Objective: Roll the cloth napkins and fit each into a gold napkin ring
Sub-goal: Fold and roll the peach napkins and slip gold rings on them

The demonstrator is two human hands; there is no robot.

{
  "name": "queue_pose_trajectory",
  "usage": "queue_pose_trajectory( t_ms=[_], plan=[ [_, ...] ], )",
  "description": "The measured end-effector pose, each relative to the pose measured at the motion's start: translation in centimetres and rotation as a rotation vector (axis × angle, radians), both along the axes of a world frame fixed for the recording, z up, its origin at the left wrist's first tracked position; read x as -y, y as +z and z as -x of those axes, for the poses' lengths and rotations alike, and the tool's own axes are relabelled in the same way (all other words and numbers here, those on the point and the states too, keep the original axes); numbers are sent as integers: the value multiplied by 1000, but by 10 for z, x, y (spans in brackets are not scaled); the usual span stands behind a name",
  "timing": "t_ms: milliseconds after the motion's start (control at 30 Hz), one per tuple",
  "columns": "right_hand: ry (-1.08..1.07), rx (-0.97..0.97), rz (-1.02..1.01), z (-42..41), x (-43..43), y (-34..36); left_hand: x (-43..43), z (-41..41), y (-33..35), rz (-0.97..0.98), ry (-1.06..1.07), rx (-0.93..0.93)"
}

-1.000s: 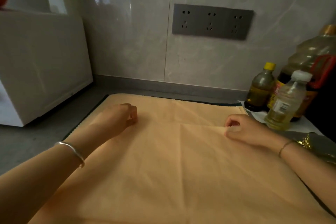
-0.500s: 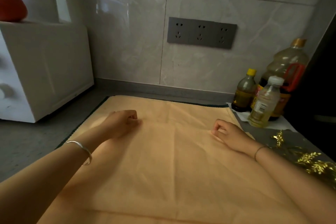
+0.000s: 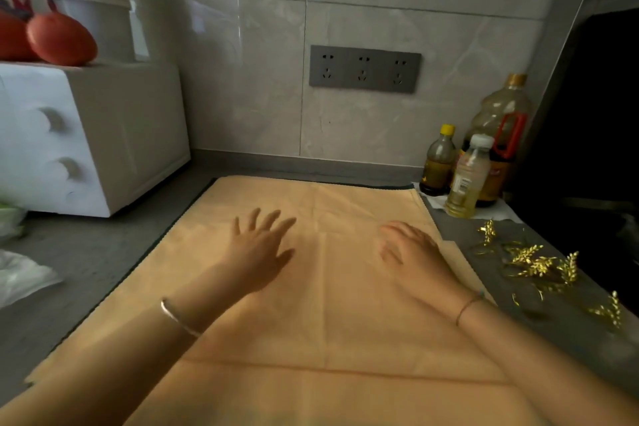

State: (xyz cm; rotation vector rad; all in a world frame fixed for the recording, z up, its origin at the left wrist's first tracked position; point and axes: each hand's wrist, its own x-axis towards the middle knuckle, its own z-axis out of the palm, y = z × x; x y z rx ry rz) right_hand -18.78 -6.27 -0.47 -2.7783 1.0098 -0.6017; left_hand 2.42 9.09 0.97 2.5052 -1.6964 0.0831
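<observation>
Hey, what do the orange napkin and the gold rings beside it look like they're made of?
Orange napkin: woven cloth, probably cotton, matte; it shows soft fold creases and no shine. Gold rings: likely thin metal with polished gold finish; the leafy sprigs glint brightly, though plated plastic is possible.

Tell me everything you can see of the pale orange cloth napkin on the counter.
The cloth napkin is a large sheet of thin, pale orange fabric, spread flat and unrolled on the grey counter. Straight fold creases cross it. A dark edge shows under its far side. The left hand, fingers spread, and the right hand both rest flat on it.
</observation>
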Motion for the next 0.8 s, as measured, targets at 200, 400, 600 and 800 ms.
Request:
queue_pose_trajectory(
  t_ms=[200,400,600,800],
  plan=[
    [87,-164,-236,26,-90,-11,-55,69,-13,-230,-169,-218],
    [49,-261,-233,27,-100,-18,-55,73,-35,-147,-150,-184],
    [86,-235,-241,-4,-116,-17,-52,69,-34,-172,-139,-154],
    [79,-248,-179,-19,-127,-25,-55,68,-37,-117,-117,-126]
  ],
)
